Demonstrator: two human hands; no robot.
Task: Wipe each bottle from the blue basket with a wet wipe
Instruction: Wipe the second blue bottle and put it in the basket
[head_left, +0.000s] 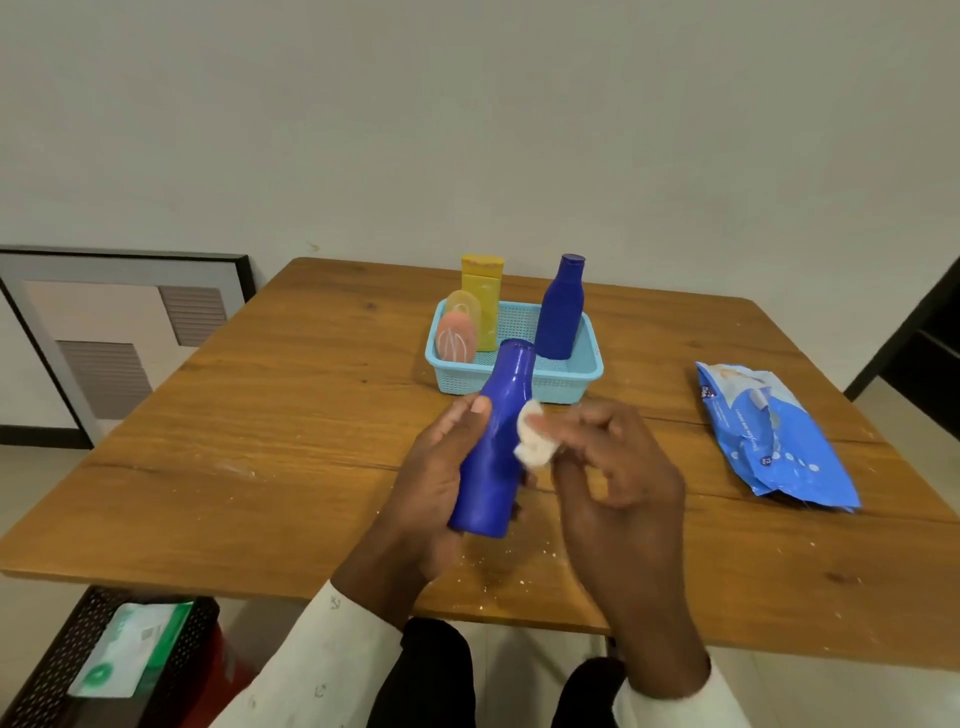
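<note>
From the head camera I see my left hand (441, 467) wrapped round the lower body of a blue bottle (496, 441), held tilted above the wooden table (260, 467), its cap end leaning away from me toward the blue basket (519, 382). My right hand (618, 483) pinches a small bunched wet wipe (532, 434) between its fingertips and presses it to the bottle's right side, about mid-height. The other fingers of that hand are loosely curled.

In the basket stand a second blue bottle (561, 312) and a yellow bottle (483, 306), with two small peach-coloured pieces (457, 332) leaning in front of the yellow one; I cannot tell what they are. The pack of wipes (774, 436) lies well off to my right on the table.

I judge I am mid-wipe on the first bottle, with two still to do. My worries: the wipe is a tiny wad, so it may slip from the pinch or miss most of the surface. A damp bottle could also twist in my left grip. White specks dot the table below, so setting it down there may dirty it.
</note>
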